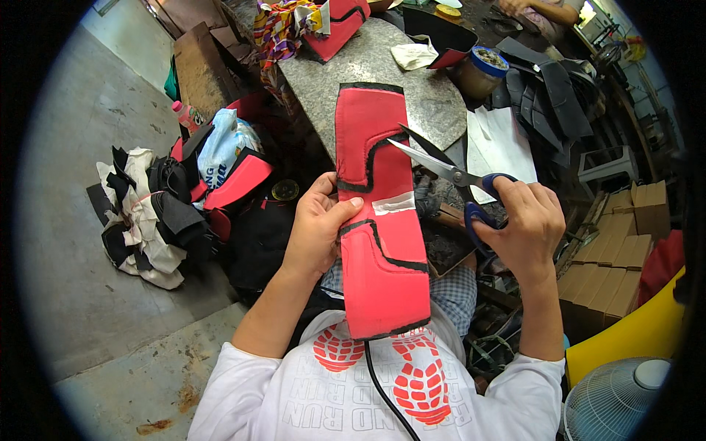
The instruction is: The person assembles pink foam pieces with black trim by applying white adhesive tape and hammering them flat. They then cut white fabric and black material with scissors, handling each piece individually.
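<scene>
My left hand [310,234] grips a long red panel [386,294] by its left edge, thumb on top. The panel has black-edged ends, two curved black lines and a whitish strip [395,203] across its middle. It stands out in front of my chest. In my right hand [523,224] is a pair of scissors [445,173] with dark blue handles, fingers and thumb in the loops. The scissor blades are apart and point left, their tips at the panel's right edge, near the upper curved line. Whether they touch it I cannot tell.
A speckled grey tabletop [316,81] lies ahead, with a lidded jar [480,76] and white cloth [413,54] on it. Black pieces [548,95] are heaped at right. Scraps [143,220] pile on the left floor. Cardboard boxes [607,268] and a fan [618,404] stand right. Another person's hand [515,6] shows far off.
</scene>
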Demonstrator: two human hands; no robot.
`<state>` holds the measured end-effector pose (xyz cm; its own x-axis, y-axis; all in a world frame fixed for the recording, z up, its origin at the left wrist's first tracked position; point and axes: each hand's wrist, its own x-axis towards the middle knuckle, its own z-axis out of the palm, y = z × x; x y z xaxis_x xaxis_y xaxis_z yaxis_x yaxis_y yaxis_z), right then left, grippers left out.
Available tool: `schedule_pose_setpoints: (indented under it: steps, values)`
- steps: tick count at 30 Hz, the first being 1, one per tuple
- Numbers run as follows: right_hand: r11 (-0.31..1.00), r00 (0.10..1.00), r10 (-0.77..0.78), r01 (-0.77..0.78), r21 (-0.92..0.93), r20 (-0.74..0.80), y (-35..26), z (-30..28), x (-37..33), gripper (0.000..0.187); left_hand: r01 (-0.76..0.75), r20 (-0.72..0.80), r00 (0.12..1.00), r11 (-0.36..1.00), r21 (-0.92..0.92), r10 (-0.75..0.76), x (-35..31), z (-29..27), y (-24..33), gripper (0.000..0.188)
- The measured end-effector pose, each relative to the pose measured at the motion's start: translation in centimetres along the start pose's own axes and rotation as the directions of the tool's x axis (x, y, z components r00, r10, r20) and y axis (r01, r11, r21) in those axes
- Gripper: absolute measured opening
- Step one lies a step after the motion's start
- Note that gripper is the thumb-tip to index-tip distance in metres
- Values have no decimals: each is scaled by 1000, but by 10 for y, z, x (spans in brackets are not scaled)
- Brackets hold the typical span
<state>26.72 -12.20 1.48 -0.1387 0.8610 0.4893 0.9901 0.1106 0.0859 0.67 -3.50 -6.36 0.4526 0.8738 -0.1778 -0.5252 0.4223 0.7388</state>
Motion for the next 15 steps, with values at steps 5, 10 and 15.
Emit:
schedule_pose_setpoints:
  steps: [5, 10, 15]
  values:
    - [998, 997, 59, -60, 13, 57, 10, 11, -6, 40, 3, -12, 1000, 1000, 29, -3, -2, -1, 0, 27]
    - [944, 936, 326, -315, -98, 131, 46, 48, -8, 35, 16, -42, 999, 995, -102, -20, 4, 0, -2, 25]
    - [865, 896, 378, -431, 256, 231, 60, 54, 4, 44, -84, -108, 991, 993, -78, 75, 15, 12, -8, 28]
